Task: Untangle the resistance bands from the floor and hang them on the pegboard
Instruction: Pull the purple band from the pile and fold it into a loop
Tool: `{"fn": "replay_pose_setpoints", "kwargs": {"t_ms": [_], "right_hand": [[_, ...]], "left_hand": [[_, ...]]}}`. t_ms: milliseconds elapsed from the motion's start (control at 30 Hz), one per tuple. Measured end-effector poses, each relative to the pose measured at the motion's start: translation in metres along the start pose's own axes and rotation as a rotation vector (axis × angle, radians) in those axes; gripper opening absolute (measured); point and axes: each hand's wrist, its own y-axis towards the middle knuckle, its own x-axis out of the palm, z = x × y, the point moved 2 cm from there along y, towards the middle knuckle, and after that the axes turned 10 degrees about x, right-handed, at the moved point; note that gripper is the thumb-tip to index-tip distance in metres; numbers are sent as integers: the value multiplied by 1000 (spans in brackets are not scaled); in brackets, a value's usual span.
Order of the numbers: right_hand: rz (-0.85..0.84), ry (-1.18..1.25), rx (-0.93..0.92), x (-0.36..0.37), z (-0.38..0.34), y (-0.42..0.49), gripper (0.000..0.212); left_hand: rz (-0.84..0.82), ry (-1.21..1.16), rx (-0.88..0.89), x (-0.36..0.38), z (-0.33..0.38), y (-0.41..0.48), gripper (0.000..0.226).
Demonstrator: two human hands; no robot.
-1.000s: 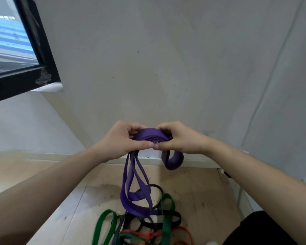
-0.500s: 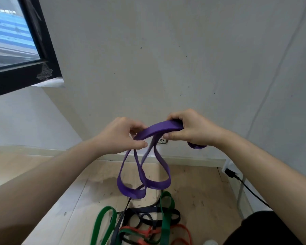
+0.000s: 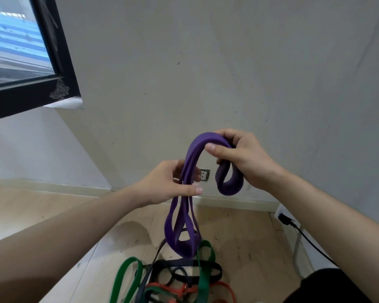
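A purple resistance band (image 3: 185,217) hangs in the air in front of the wall, folded into several loops. My right hand (image 3: 239,156) grips its arched top, and a short loop droops under that hand. My left hand (image 3: 169,184) holds the strands lower down, thumb pressed against them. On the wooden floor below lies a tangle of bands: a green band (image 3: 127,274), a black band (image 3: 184,268) and a red band (image 3: 175,291). No pegboard is in view.
A grey wall (image 3: 206,73) stands straight ahead with a socket (image 3: 204,174) near the skirting. A black-framed window (image 3: 31,88) is at the upper left. At the right, a black plug and cable (image 3: 298,230) run along the wall.
My right hand has risen and drawn the top of the purple band up and to the right. The hanging loops have lifted off the floor pile. My left hand stayed lower on the strands.
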Motion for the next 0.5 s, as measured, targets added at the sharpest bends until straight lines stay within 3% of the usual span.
{"fn": "replay_pose_setpoints", "kwargs": {"t_ms": [167, 333, 400, 500], "right_hand": [[51, 99, -36, -15, -5, 0, 21], [37, 94, 59, -44, 9, 4, 25], [-30, -3, 126, -58, 19, 4, 19], [-202, -379, 277, -64, 36, 1, 28]], "left_hand": [[32, -132, -28, 3, 4, 4, 27], [130, -198, -46, -11, 7, 6, 30], [169, -216, -33, -16, 6, 7, 31], [185, -217, -26, -20, 7, 6, 28]]}}
